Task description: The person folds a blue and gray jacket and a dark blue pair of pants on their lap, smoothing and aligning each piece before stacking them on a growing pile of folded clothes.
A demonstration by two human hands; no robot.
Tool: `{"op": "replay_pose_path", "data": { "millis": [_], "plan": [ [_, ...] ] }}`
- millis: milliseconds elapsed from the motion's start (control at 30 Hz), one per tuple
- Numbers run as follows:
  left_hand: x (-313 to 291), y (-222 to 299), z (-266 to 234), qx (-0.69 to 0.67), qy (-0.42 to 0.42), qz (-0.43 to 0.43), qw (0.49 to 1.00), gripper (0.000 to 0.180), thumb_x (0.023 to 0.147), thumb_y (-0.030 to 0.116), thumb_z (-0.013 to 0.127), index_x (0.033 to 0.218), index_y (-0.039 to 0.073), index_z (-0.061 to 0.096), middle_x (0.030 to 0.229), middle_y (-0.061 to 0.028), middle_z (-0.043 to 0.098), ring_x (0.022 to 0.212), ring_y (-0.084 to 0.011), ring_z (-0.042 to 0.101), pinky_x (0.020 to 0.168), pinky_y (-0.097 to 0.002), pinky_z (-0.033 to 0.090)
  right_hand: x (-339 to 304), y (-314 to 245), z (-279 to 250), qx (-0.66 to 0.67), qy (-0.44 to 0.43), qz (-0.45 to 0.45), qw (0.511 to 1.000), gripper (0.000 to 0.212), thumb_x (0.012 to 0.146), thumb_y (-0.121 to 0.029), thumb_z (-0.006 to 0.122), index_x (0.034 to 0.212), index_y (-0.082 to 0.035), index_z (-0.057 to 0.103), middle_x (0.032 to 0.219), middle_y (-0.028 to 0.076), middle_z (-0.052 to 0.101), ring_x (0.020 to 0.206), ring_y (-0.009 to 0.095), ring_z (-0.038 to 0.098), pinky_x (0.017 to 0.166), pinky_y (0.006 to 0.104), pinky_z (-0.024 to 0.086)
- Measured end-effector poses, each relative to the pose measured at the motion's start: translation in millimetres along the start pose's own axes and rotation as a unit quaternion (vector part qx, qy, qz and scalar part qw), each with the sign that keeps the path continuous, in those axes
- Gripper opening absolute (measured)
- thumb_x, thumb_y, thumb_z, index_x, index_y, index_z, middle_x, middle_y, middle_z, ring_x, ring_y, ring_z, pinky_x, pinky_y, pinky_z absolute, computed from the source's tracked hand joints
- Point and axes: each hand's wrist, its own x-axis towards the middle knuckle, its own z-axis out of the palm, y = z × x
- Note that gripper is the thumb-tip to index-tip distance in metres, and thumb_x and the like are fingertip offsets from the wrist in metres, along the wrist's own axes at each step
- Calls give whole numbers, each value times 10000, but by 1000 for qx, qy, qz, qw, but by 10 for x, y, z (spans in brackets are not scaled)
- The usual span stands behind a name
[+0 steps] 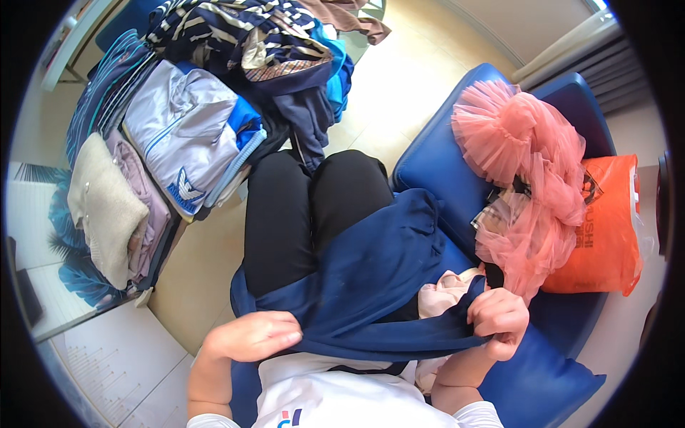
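While the navy cloth lies across the black trousers on the person's lap, the right hand is clamped on a bunched part at its near right, and the left hand appears closed on its near left edge. The fabric looks soft, light and limp, so it should bend easily but may sag or slide between the hands; it hardly seems fragile. Its near edge, gripped at both ends, looks the surest hold. Pink tulle lies to the right.
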Motion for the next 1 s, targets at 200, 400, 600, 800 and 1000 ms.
{"op": "replay_pose_path", "data": {
  "millis": [200,400,600,800,1000],
  "plan": [
    [-405,91,-161,124,221,-26,967,178,768,109,591,865,-41,596,874,-186,587,815,-367,574,734,-413,482,175,430,-116,-256,141,201,935,160,557,-69,510,679,34,534,585,105,492,485,210,489,498,298,407],
    [-480,-223,-181,96,262,-187,942,202,785,124,523,894,-13,623,651,-156,587,631,-325,578,641,-398,476,437,1440,-25,-344,128,383,848,553,696,-92,577,1247,-121,607,761,183,617,701,347,632,725,392,519],
    [-582,-773,-212,28,206,-309,928,567,731,85,513,1296,67,554,679,-116,656,617,-224,622,615,-342,501,446,1497,-41,-382,68,339,857,272,700,-63,547,945,4,642,686,206,573,598,305,579,604,355,479],
    [-714,-1083,-145,20,135,-291,947,751,696,93,617,1425,63,437,799,-119,702,697,-237,676,670,-336,544,512,340,19,-452,167,101,871,198,602,-143,598,711,23,588,626,175,562,571,314,591,590,357,464],
    [-647,-1112,-91,121,153,-240,951,833,701,189,660,1465,49,358,945,-188,700,940,-341,665,983,-474,449,269,-620,171,-511,242,-120,816,199,649,-158,613,765,4,612,736,139,619,664,274,614,661,343,481]
  ]
}}
